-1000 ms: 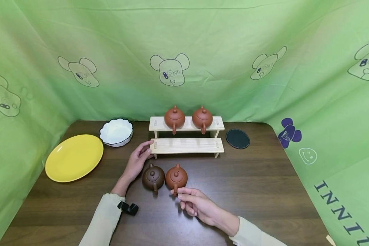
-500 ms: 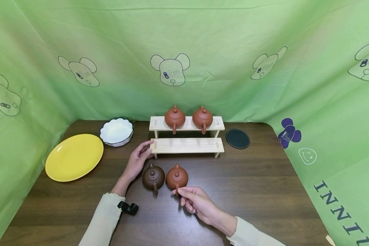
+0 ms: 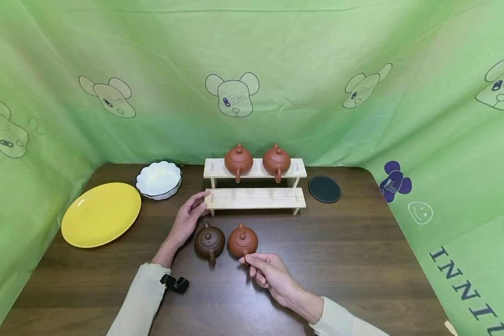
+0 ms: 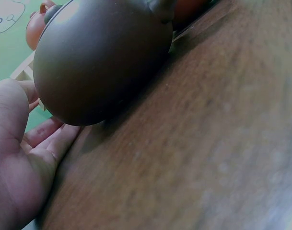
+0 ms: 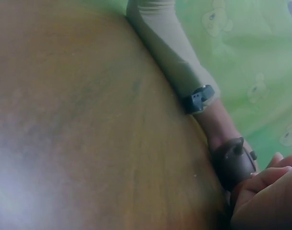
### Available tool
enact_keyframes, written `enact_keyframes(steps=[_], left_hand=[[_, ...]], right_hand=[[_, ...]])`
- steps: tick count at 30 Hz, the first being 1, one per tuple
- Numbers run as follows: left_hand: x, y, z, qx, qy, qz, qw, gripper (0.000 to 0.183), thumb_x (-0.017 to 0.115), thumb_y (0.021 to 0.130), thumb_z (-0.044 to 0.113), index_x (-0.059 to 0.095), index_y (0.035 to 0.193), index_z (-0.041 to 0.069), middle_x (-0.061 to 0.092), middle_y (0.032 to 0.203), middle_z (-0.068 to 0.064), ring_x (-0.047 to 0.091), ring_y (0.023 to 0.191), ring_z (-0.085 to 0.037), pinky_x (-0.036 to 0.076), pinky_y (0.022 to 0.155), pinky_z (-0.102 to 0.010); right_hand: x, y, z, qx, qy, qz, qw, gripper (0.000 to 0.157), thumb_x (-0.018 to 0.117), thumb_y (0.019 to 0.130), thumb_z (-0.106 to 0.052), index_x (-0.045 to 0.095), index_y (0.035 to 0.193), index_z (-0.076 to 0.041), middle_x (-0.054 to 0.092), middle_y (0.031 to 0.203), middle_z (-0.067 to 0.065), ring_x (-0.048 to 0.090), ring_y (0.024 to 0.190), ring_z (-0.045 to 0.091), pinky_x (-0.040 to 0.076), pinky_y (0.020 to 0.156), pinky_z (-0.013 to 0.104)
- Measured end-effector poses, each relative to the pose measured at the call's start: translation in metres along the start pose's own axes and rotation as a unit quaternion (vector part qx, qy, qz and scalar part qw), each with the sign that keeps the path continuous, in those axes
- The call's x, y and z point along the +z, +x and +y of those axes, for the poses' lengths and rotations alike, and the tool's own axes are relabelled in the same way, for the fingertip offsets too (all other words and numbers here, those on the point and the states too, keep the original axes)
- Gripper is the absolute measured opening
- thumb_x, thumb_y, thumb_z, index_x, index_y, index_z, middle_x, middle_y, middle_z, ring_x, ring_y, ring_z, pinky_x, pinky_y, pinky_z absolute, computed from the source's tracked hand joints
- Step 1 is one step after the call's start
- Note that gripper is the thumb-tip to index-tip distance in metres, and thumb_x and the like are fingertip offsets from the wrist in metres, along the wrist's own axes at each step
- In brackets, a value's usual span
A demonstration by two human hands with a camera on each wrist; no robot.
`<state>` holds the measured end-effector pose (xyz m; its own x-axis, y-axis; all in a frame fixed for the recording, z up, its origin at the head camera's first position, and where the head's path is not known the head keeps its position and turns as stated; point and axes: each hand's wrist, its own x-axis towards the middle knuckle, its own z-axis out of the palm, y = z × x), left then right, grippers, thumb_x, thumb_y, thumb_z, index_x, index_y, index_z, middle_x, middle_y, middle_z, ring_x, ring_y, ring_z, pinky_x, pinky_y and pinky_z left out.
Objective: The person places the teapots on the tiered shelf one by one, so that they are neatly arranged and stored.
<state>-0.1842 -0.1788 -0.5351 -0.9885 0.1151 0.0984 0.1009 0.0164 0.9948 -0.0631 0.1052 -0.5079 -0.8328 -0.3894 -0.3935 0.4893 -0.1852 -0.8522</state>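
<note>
In the head view my left hand [image 3: 186, 217] holds the left end of the wooden two-step stand [image 3: 252, 199], thumb at its front corner. My right hand [image 3: 273, 276] pinches the handle of a reddish-brown teapot [image 3: 242, 239] between thumb and fingers. Just left of it a dark brown teapot [image 3: 209, 241] stands upright on the table, a narrow gap between the two. That dark teapot [image 4: 102, 57] fills much of the left wrist view and partly hides the left fingers. Two more reddish teapots, one on the left [image 3: 238, 161] and one on the right [image 3: 276, 162], sit on the upper step.
A yellow oval plate [image 3: 101, 214] and a white scalloped bowl [image 3: 158, 179] are at the left. Right of the stand lies a round black coaster [image 3: 325, 189]. Green printed cloth [image 3: 302, 56] hangs along the table's back and sides.
My right hand has closed its pinch on the reddish teapot's handle, and that teapot has shifted slightly to the right, away from the dark one. The left hand stays on the stand.
</note>
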Motion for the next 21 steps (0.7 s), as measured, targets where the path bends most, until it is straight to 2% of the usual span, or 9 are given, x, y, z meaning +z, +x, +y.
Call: enact_keyframes(steps=[6, 21], left_hand=[[-0.001, 0.0, 0.0, 0.001, 0.005, -0.002, 1.0, 0.042, 0.053, 0.118, 0.007, 0.053, 0.158, -0.005, 0.052, 0.16, -0.031, 0.065, 0.124, -0.002, 0.06, 0.104, -0.02], [-0.001, 0.0, 0.0, -0.001, 0.003, 0.001, 1.0, 0.041, 0.053, 0.118, 0.006, 0.053, 0.157, -0.006, 0.052, 0.16, -0.031, 0.065, 0.122, -0.001, 0.061, 0.103, -0.021]], right_hand=[[-0.001, 0.001, -0.001, -0.001, 0.005, 0.002, 1.0, 0.018, 0.068, 0.109, -0.016, 0.084, 0.11, -0.006, 0.059, 0.069, -0.009, 0.037, 0.048, -0.004, 0.028, 0.045, 0.011], [-0.002, 0.0, -0.012, -0.015, 0.002, 0.005, 1.0, 0.02, 0.068, 0.11, -0.017, 0.083, 0.112, -0.005, 0.058, 0.069, -0.008, 0.037, 0.047, -0.004, 0.027, 0.044, 0.012]])
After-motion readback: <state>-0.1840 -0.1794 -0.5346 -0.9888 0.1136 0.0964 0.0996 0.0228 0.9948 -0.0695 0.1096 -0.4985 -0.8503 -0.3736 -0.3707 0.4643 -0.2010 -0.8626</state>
